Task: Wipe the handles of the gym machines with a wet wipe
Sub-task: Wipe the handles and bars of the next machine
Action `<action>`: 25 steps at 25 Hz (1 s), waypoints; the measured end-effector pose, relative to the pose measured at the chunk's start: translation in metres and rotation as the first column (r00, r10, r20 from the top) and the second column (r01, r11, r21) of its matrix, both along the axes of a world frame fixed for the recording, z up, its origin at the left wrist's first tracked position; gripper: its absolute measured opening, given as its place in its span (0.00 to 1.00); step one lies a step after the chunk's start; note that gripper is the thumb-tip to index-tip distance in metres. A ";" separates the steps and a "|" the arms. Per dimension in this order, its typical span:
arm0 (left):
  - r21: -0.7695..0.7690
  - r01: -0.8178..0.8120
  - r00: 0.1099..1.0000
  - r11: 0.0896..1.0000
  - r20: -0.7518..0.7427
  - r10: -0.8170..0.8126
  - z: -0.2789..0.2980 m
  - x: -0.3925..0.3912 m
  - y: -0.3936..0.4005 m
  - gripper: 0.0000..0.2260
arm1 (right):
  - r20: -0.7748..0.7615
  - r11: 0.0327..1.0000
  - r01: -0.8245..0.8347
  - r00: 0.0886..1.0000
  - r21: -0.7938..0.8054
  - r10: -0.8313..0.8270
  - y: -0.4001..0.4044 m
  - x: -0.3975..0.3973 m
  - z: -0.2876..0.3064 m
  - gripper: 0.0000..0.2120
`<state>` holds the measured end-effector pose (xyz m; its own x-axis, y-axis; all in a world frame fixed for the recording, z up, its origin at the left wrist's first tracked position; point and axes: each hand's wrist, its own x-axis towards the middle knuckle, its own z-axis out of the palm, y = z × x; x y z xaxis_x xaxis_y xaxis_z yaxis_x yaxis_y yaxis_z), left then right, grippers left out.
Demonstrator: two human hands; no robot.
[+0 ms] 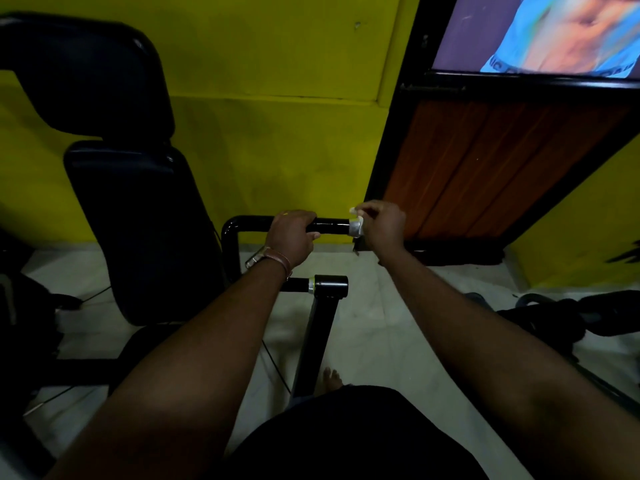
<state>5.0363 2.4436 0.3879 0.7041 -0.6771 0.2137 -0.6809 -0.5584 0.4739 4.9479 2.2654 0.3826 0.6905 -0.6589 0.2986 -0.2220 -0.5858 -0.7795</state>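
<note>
A black horizontal handle [330, 225] with a silver end cap [356, 227] juts out from a bent black tube. My left hand [291, 237] grips the handle near its left part, fingers curled over the top. My right hand [382, 225] is at the handle's capped end and pinches a small white wet wipe [355, 211], held against the tip. A second, lower handle [329, 285] with a silver ring sits below on an upright black post.
A black padded seat back [138, 230] stands at the left. A yellow wall [277, 133] is behind, with a brown wooden panel [485, 168] in a black frame at the right. Dark equipment [554, 317] lies on the pale floor at right.
</note>
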 end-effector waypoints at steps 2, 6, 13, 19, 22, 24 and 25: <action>0.060 0.024 1.000 0.998 -0.005 -0.024 0.005 -0.003 0.002 0.14 | -0.064 0.796 0.158 0.987 0.584 -0.148 0.010 0.013 -0.008 0.07; 0.221 0.030 1.000 0.975 -0.003 -0.030 0.007 -0.010 0.008 0.24 | 0.021 0.287 0.107 0.913 0.952 -0.408 0.038 0.010 -0.003 0.04; 0.164 -0.031 0.988 0.986 -0.144 0.055 0.012 -0.028 0.014 0.27 | 0.194 0.170 -0.139 0.907 0.976 -0.374 0.070 -0.035 0.043 0.06; -0.310 -0.412 0.570 0.857 -0.821 -0.023 0.061 -0.058 0.041 0.15 | 0.200 0.363 -0.146 0.973 0.920 -0.115 0.114 -0.066 0.068 0.04; -0.399 -0.506 0.498 0.765 -0.859 -0.119 0.073 -0.091 0.065 0.15 | 0.167 0.393 -0.145 0.986 0.908 -0.022 0.137 -0.078 0.077 0.05; -0.447 -0.586 0.512 0.676 -0.851 -0.119 0.077 -0.116 0.079 0.17 | 0.167 0.390 -0.170 0.985 0.905 0.041 0.150 -0.092 0.090 0.07; -0.461 -0.632 0.511 0.623 -0.852 -0.113 0.078 -0.129 0.086 0.19 | 0.152 0.427 -0.175 0.985 0.887 0.087 0.155 -0.099 0.094 0.10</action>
<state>4.9074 2.5294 0.4663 0.9122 -0.3354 -0.2352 0.2814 0.0958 0.9548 4.8493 2.4203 0.4768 0.7985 -0.4901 -0.3496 -0.1259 0.4319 -0.8931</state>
